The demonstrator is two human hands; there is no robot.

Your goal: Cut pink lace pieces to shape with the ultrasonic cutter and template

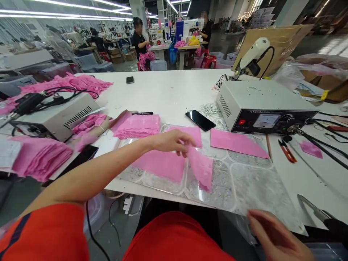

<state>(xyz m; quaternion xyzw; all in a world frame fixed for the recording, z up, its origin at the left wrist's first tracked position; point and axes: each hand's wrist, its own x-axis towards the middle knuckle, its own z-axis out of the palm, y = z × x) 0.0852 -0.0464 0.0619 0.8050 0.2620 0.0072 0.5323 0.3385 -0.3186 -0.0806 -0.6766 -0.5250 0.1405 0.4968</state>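
Note:
My left hand [175, 141] reaches across the patterned mat and pinches the upper corner of a small pink cloth piece [202, 170], which hangs down and rests partly on the mat. Under and beside that arm lies a larger pink cloth [165, 165]. Another pink piece [187, 134] is just behind the hand, and a long pink strip [236, 142] lies to its right. A stack of pink cloths [144, 126] sits at the left of the mat. My right hand [274, 235] is low at the right, past the mat's front edge, its fingers curled; whether it holds anything is hidden.
A black phone [200, 120] lies behind the mat. On the right stand a grey control box [266, 105], orange-handled snips [287, 150] and a metal-tipped tool [315, 210]. Another box [57, 116] and pink piles [40, 156] are left. People work behind.

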